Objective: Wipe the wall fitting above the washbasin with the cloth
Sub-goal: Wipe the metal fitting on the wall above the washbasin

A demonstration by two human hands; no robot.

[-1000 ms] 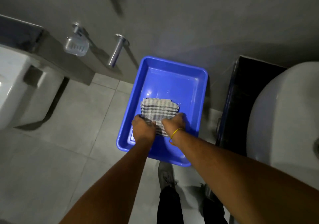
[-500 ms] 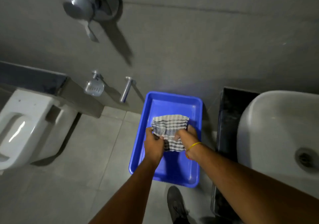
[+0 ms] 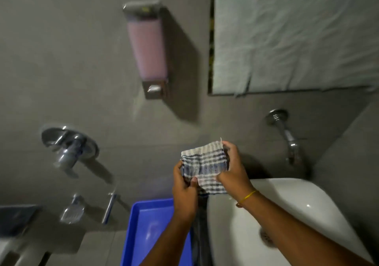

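Note:
A folded grey-and-white checked cloth (image 3: 205, 166) is held up in front of the grey wall, between both hands. My left hand (image 3: 183, 192) grips its lower left edge. My right hand (image 3: 233, 169) holds its right side, a yellow band on that wrist. Above and to the left of the cloth a soap dispenser (image 3: 147, 48) with pink liquid hangs on the wall. A chrome tap (image 3: 285, 134) juts from the wall to the right, over the white washbasin (image 3: 276, 210). The cloth touches neither fitting.
A blue tray (image 3: 151, 231) lies on the floor below my left arm. On the wall at the left are a chrome mixer valve (image 3: 69, 146), a small soap dish (image 3: 72, 210) and a chrome bar (image 3: 109, 207). A covered mirror (image 3: 293, 33) fills the upper right.
Both hands lifted the cloth out of the blue tray and raised it up in front of the wall. My view tilted upward, bringing the dispenser, tap and mirror into sight.

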